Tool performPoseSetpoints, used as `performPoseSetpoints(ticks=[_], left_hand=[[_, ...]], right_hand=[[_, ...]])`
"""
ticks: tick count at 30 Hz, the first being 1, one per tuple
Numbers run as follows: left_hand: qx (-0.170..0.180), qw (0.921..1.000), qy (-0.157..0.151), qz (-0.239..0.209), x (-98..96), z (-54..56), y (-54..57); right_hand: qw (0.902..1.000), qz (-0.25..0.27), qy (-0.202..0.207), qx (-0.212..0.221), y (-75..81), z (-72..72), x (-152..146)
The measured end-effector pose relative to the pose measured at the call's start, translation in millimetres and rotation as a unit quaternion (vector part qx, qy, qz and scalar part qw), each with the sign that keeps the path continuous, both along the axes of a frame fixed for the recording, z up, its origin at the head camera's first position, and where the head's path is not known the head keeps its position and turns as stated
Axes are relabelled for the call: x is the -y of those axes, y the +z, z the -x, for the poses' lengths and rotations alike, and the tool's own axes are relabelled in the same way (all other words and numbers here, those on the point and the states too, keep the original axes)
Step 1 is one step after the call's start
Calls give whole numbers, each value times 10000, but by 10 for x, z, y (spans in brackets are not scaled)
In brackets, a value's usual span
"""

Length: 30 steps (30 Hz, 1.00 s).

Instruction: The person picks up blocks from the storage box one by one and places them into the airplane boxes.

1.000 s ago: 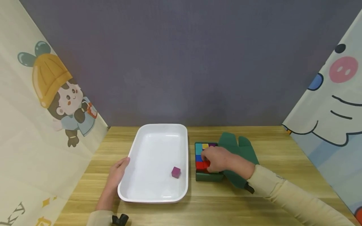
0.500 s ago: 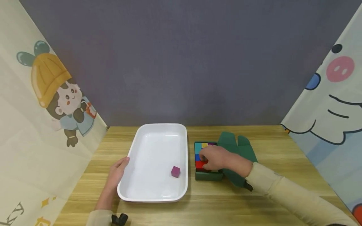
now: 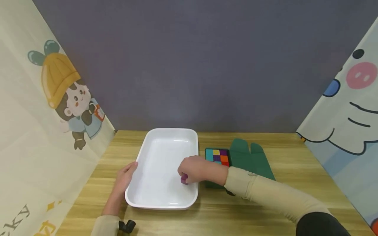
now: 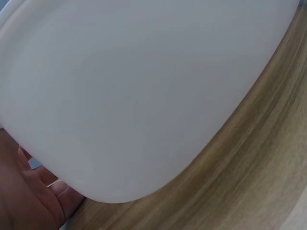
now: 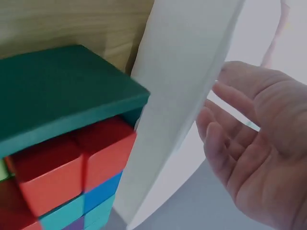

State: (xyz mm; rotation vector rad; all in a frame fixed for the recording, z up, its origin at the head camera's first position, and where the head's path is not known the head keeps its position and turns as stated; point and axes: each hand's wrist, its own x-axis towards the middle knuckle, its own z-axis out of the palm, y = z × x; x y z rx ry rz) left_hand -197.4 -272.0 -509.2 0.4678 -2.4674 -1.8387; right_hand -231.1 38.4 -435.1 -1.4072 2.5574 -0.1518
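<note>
My left hand [image 3: 124, 177] grips the left rim of a white tray [image 3: 156, 154]; in the left wrist view its fingers [image 4: 36, 184] meet the tray's outer side. Over the tray's right half, my right hand [image 3: 193, 168] pinches a purple cube [image 3: 184, 179] low near the tray floor. The right wrist view shows that hand's fingers curled past the tray rim, with the cube out of sight. Just right of the tray stands a green box [image 5: 72, 96] packed with coloured blocks [image 3: 217, 155]; my right forearm hides its near part in the head view.
The box's green lid flaps [image 3: 251, 159] spread to the right across the wooden table [image 3: 295, 183]. A grey wall [image 3: 189, 65] rises behind the table, and printed cloths hang on both sides.
My right hand has moved left from the block box into the tray and has taken hold of the purple cube. The left hand stays at the tray's rim. The view has shifted slightly.
</note>
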Motion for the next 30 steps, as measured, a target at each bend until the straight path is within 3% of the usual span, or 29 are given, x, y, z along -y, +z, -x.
performPoseSetpoints(ticks=[5,10,15,20,23,26,30], left_hand=[[-48,9998,145,-94,11,-77,-37],[-23,9997,193,-145,20,-102,-21],[60,9995,66,-296,-19,63,66],[-158,9989,-274,-352,-135,281,147],[-267,9985,-353,-312,-177,331,140],[-343,9988,-195,-289,-143,293,121],[-217,9991,157,-318,27,99,72]], right_hand=[[9980,-574,-131,235,-51,13,219],[9956,-869,-11,341,-77,77,314],[9978,-638,-52,161,-81,172,251],[9988,-376,-281,106,-57,240,84],[9987,-276,-349,228,-7,260,27],[9992,-92,-272,278,67,267,43],[9988,195,48,443,202,224,137]])
